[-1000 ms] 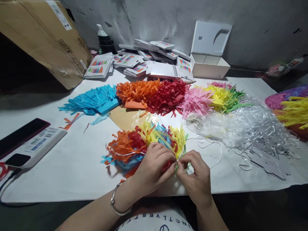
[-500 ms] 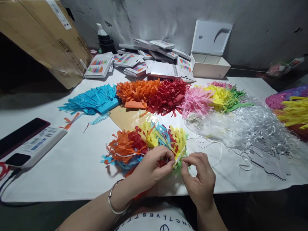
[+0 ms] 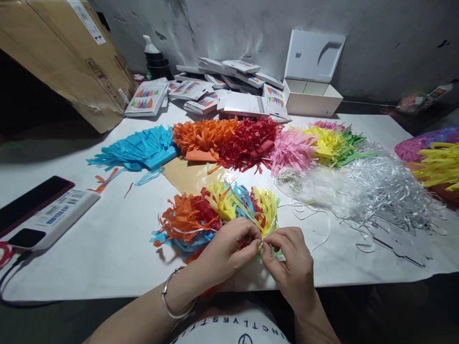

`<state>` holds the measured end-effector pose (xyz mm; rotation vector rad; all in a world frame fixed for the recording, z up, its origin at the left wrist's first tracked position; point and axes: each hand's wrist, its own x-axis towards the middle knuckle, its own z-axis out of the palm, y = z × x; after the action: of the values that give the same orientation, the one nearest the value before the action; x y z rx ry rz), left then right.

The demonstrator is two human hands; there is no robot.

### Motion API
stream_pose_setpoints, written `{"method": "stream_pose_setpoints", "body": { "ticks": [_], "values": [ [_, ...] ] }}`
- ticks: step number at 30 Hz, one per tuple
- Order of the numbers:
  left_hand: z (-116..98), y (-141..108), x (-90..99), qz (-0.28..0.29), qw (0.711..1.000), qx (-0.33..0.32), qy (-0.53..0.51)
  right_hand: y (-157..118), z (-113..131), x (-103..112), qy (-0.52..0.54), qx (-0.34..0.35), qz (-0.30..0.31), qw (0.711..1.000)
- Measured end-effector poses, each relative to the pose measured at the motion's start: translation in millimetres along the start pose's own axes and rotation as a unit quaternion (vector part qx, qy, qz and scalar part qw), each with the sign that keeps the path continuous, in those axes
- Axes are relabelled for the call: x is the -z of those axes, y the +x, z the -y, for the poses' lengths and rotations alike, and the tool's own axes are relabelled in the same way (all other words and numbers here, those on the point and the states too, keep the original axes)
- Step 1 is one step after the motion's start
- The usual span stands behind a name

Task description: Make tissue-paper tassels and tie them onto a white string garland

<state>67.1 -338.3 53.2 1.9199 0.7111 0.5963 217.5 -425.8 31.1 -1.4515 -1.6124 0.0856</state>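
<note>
- I have the left hand (image 3: 233,246) and right hand (image 3: 291,260) each closed in a fingertip pinch, tips meeting or nearly so; they seem to grip white string (image 3: 329,224), though the exact spot is hidden.
- The mixed tassels (image 3: 218,204) lie on the counter (image 3: 107,248), their right end just beyond the fingertips.
- As I judge it, orange, red, yellow and blue tassels are already gathered, and the join at the fingertips looks unfinished.
- Not gathered in: blue fringe (image 3: 139,148), orange fringe (image 3: 206,134), red fringe (image 3: 249,143) and pink fringe (image 3: 294,153), lying in a row farther back.
- The fringe looks like crinkly tissue paper in narrow strips; the silver tangle (image 3: 390,186) is glossy and thin-stranded; the string loops loosely.
</note>
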Motion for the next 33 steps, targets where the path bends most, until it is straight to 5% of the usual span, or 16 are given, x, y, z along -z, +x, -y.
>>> {"method": "stream_pose_setpoints", "body": {
  "ticks": [9,14,18,25,33],
  "values": [
    [7.0,0.2,0.4,0.034,0.998,0.014,-0.058,1.2,-3.7,-5.4,0.219,-0.172,0.031,0.96],
    [4.6,1.7,2.1,0.057,0.994,0.044,-0.085,-0.7,-9.2,-8.7,0.277,-0.196,0.037,0.94],
    [3.1,2.6,3.4,0.063,0.991,0.053,-0.105,-0.3,-8.9,-9.8,0.269,-0.18,0.034,0.946],
    [1.6,2.1,4.6,0.058,0.986,0.072,-0.141,-2.9,-2.6,-4.2,0.095,-0.079,-0.051,0.991],
    [5.2,0.6,3.3,0.033,0.999,0.012,-0.039,-5.7,5.4,-2.1,0.041,-0.035,-0.034,0.998]
  ]
}}
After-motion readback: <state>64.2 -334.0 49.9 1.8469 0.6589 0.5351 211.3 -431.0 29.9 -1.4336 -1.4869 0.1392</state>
